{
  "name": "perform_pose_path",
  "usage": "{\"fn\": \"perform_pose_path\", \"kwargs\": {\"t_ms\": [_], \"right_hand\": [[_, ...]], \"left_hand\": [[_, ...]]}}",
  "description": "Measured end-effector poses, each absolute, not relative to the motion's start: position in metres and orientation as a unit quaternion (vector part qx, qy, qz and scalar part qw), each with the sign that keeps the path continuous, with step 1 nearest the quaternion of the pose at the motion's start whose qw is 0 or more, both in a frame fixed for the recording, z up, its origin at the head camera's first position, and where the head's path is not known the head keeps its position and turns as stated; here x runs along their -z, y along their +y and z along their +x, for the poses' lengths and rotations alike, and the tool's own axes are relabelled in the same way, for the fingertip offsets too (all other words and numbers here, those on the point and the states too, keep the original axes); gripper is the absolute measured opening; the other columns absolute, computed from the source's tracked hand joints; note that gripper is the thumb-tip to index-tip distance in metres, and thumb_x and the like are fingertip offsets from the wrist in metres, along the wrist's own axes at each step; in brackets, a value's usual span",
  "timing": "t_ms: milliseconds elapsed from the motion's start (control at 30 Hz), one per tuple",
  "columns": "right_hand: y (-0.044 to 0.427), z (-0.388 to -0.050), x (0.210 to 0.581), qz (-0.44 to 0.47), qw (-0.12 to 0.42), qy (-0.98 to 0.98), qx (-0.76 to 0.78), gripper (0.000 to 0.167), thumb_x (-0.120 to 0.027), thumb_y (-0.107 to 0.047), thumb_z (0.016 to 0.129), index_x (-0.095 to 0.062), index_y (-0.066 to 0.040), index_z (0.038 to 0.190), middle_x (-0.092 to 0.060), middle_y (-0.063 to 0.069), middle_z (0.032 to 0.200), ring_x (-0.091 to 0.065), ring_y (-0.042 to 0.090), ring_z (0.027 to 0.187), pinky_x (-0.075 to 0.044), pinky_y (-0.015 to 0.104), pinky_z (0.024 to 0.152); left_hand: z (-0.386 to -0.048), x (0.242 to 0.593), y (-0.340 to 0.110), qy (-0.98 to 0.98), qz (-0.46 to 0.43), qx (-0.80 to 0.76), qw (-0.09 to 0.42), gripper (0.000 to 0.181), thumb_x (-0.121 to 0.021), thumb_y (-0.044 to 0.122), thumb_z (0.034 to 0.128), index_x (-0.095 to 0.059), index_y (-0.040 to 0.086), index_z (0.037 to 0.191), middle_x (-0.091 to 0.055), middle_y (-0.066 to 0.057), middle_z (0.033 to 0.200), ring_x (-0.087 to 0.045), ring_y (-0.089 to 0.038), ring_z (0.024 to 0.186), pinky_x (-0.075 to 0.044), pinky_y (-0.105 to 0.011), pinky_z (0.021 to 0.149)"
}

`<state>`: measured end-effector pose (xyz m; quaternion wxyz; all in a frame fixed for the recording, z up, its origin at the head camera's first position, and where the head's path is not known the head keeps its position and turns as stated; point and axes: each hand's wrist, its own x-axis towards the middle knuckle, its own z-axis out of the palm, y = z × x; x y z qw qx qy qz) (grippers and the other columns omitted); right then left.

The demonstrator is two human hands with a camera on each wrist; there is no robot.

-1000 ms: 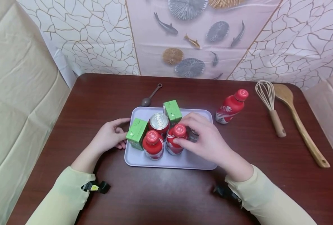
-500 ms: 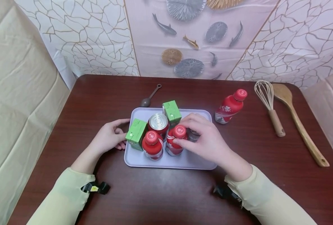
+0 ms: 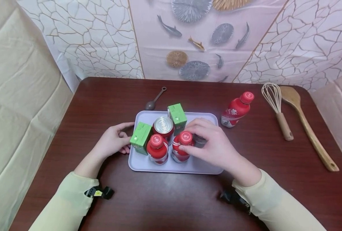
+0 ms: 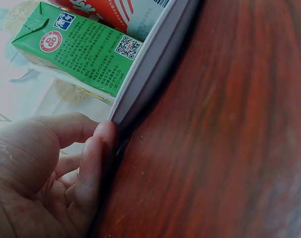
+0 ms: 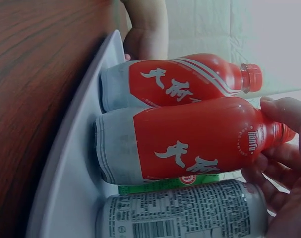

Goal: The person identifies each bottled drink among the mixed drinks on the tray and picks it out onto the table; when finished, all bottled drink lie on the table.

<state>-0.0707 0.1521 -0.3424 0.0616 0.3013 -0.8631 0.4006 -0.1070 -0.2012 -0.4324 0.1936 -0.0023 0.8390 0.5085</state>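
In the head view my left hand [image 3: 111, 140] is at the left rim of a pale lilac tray [image 3: 199, 165], and the left wrist view shows its thumb and finger pinching that rim. My right hand [image 3: 211, 142] grips a red plastic bottle [image 5: 190, 141] by its neck and shoulder; the bottle stands upright on the tray. Beside it is a second red bottle [image 3: 157, 150]. Behind them stands a red can [image 3: 163, 125] between two green drink cartons, one at left [image 3: 141, 138] and one at back [image 3: 177, 115]. Another can [image 5: 185, 213], mostly hidden in the head view, stands under my right hand.
Right of the tray, a third red bottle [image 3: 236, 109] stands on the dark wooden table [image 3: 165, 199]. A whisk [image 3: 278, 112] and a wooden spatula [image 3: 306, 125] lie at far right. Behind the tray is a small grey measuring spoon [image 3: 154, 100].
The bottle in my right hand has shifted slightly towards me and to the right on the tray. My left hand stays at the tray's rim.
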Motion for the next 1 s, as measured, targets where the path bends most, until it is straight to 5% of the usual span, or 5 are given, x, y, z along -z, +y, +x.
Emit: {"fn": "perform_pose_path", "kwargs": {"t_ms": [467,733,1000], "right_hand": [[0.161,-0.056,0.334,0.306,0.089,-0.853,-0.414,0.040,-0.096,-0.016,0.070,-0.078,-0.015,0.106,-0.071,-0.005,0.103,-0.063,0.009,0.099,-0.059,0.028,0.073],[0.167,-0.045,0.328,0.317,0.109,-0.845,-0.417,0.042,-0.096,-0.012,0.067,-0.078,-0.013,0.106,-0.071,-0.004,0.106,-0.064,0.010,0.103,-0.055,0.014,0.084],[0.190,-0.034,0.327,0.296,0.120,-0.851,-0.417,0.049,-0.097,-0.007,0.064,-0.077,-0.012,0.108,-0.071,-0.004,0.105,-0.064,0.007,0.097,-0.057,0.016,0.081]], "left_hand": [[-0.111,0.436,-0.198,0.838,0.003,-0.508,0.200,0.062,-0.074,0.013,0.0944,-0.050,0.017,0.152,-0.070,-0.014,0.074,-0.071,-0.026,0.057,-0.063,-0.037,0.055],[-0.108,0.435,-0.201,0.837,0.001,-0.512,0.196,0.063,-0.073,0.012,0.0947,-0.049,0.017,0.153,-0.071,-0.014,0.074,-0.071,-0.026,0.057,-0.063,-0.036,0.055],[-0.107,0.432,-0.200,0.836,-0.003,-0.513,0.194,0.063,-0.074,0.014,0.0947,-0.050,0.019,0.153,-0.071,-0.014,0.075,-0.071,-0.029,0.058,-0.064,-0.039,0.056]]}}
